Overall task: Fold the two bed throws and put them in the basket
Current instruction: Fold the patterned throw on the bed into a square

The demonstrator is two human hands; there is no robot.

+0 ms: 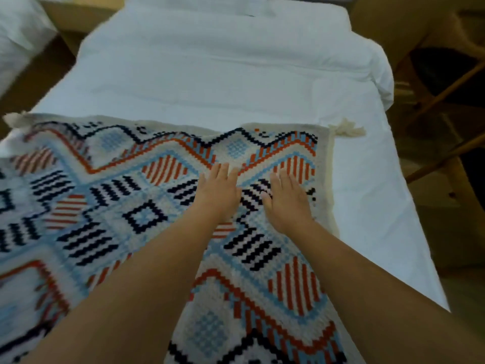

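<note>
Forearms, 2 of them and bare, reach up from the bottom edge over a patterned throw [147, 214] that lies spread across the near end of the bed [367, 206]. The throw is woven in cream, pale blue, orange-red and dark navy, with zigzags, striped diamonds and small squares. It runs from the left edge of the view to a cream border on the right, where a strip of white sheet shows beside it. Further up, the left hand [219, 191] lies palm down on the throw, fingers straight and close together, gripping nothing. Just beside it the right hand [286, 202] lies flat in the same way, fingers extended and relaxed, also holding nothing. The 2 hands are near each other but apart, with a slight fold of fabric between them. Past the fingertips the throw ends in a straight cream edge, with a cream tassel [347, 130] at its far right corner and a second tassel [14, 119] at its far left corner. Beyond that edge a white duvet [210, 74] stretches away in soft creases. Right of the bed stands blurred wooden furniture [443, 90] with slanted legs, and at the far left lies a corner of other white bedding [18, 27].
</note>
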